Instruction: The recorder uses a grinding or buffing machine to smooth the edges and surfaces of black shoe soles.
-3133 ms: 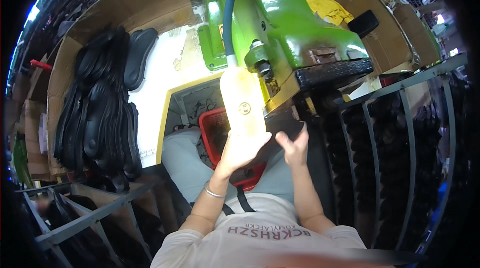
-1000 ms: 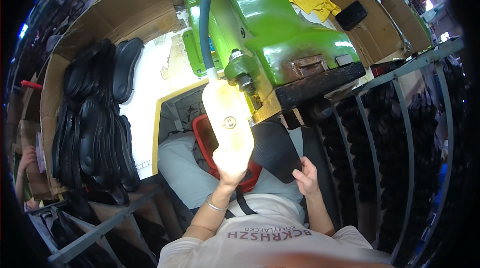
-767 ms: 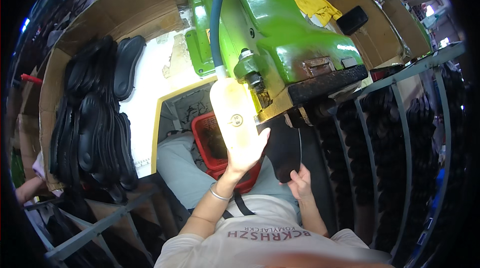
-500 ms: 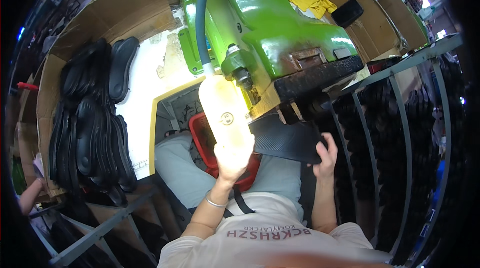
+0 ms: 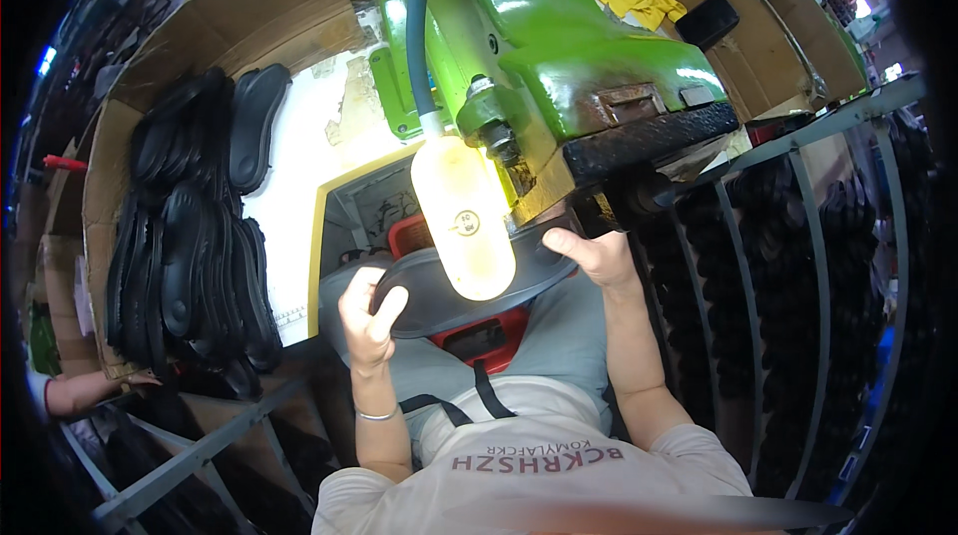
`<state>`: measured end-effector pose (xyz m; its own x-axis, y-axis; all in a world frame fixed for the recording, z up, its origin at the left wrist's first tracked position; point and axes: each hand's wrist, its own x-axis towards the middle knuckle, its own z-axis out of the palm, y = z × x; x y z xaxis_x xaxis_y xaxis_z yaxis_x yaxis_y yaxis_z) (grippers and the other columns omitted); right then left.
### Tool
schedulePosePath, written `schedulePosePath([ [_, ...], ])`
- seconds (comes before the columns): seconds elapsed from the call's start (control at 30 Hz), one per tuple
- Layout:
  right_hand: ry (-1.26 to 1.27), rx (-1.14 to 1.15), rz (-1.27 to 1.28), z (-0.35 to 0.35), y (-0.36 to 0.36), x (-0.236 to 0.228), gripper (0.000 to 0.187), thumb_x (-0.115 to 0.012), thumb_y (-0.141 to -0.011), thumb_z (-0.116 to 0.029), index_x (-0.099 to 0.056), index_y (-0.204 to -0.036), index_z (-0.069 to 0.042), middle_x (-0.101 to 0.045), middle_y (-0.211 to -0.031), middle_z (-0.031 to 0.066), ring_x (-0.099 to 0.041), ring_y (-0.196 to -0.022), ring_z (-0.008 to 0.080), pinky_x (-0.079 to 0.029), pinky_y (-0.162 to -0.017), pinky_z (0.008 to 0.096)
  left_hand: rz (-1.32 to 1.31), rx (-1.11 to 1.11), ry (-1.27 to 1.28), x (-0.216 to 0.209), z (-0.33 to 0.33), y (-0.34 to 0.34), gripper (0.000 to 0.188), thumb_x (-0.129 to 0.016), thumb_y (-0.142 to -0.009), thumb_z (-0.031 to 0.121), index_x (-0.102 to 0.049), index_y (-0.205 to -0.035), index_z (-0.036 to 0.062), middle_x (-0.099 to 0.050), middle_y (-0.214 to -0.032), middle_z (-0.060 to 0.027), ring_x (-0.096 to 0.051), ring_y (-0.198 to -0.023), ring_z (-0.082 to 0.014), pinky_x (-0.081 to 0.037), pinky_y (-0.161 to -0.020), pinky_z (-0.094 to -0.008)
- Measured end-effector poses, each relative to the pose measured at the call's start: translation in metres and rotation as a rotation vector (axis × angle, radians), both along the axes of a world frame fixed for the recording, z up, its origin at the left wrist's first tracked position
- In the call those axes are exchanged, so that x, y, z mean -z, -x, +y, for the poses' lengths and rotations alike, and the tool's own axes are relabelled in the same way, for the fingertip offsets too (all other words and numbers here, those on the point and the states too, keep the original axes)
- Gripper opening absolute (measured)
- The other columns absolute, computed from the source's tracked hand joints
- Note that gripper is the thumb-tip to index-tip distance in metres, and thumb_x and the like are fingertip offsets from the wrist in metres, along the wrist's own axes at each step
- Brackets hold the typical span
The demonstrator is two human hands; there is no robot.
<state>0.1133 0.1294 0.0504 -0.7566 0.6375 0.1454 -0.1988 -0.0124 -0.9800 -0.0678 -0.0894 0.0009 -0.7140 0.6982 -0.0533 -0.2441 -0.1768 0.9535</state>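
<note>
A long black shoe sole (image 5: 427,297) stretches between my two hands over my lap, beneath the front of the green machine (image 5: 599,76). Its left end sits in my left hand (image 5: 369,315), thumb on top and fingers curled around the edge. My right hand (image 5: 597,258) grips the other end close under the machine's head, with the thumb pressed on the upper face. A glowing oblong lamp (image 5: 462,221) on a grey-blue flexible arm hangs in front of the sole and hides part of its middle.
Stacked black soles (image 5: 195,266) fill the left side of the white table (image 5: 299,186), by a cardboard box wall (image 5: 239,16). A red basket (image 5: 499,335) is below the sole. Racks of soles (image 5: 788,315) stand right. Another person's arm (image 5: 85,393) reaches in at left.
My left hand has left the lamp and now grips the sole's left end. The right hand has moved up and left, and the sole now spans both hands.
</note>
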Motion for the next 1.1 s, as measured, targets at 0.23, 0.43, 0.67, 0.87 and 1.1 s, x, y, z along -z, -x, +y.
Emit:
schedulePosePath([
  [0.23,0.130,0.041,-0.045,-0.014,0.029,0.016,0.073,-0.085,-0.060,-0.002,-0.044,-0.121,0.002,-0.060,-0.106,0.0073,-0.057,-0.096,0.0131,-0.049,-0.083,0.0271,0.243,0.316,0.327,0.045,-0.023,-0.034,0.021,-0.075,-0.075,0.002,-0.054,-0.078,0.0030,-0.055,-0.073,0.0019,-0.050,-0.067,-0.0040,-0.044,-0.062,-0.0208],
  [0.43,-0.021,0.131,-0.119,-0.023,0.019,0.012,0.080,-0.087,-0.057,-0.005,-0.042,-0.122,0.003,-0.060,-0.102,0.0088,-0.058,-0.089,0.0106,-0.049,-0.076,0.0246,0.398,0.305,0.261,0.059,0.019,-0.096,0.031,-0.077,-0.074,0.009,-0.062,-0.098,-0.0041,-0.070,-0.083,-0.0140,-0.067,-0.070,-0.0146,-0.052,-0.063,-0.0271],
  [0.67,-0.438,0.145,-0.246,0.000,-0.014,0.014,0.050,-0.085,-0.062,-0.007,-0.053,-0.099,0.000,-0.063,-0.083,0.0055,-0.057,-0.067,0.0045,-0.044,-0.055,0.0170,0.644,0.384,0.269,0.040,0.039,-0.057,0.031,-0.075,-0.072,0.007,-0.063,-0.100,-0.0002,-0.070,-0.085,-0.0107,-0.066,-0.072,-0.0134,-0.052,-0.068,-0.0271],
  [0.87,-0.171,1.121,-0.010,0.072,-0.042,-0.017,0.016,-0.062,-0.089,-0.014,-0.061,-0.098,-0.001,-0.062,-0.088,0.0053,-0.059,-0.072,0.0117,-0.051,-0.063,0.0244,0.900,-0.222,0.401,0.002,0.048,0.068,0.037,-0.074,-0.072,0.013,-0.059,-0.103,0.0007,-0.061,-0.099,-0.0178,-0.060,-0.087,-0.0305,-0.049,-0.074,-0.0391],
  [1.1,0.097,0.583,0.204,0.105,0.024,0.012,0.060,-0.053,-0.085,-0.001,-0.024,-0.137,0.006,-0.057,-0.098,0.0199,-0.066,-0.068,0.0254,-0.057,-0.059,0.0315,1.060,-0.682,1.371,0.028,0.065,0.248,0.062,-0.070,-0.073,0.044,-0.051,-0.125,0.0162,-0.055,-0.116,-0.0162,-0.050,-0.108,-0.0362,-0.045,-0.083,-0.0499],
])
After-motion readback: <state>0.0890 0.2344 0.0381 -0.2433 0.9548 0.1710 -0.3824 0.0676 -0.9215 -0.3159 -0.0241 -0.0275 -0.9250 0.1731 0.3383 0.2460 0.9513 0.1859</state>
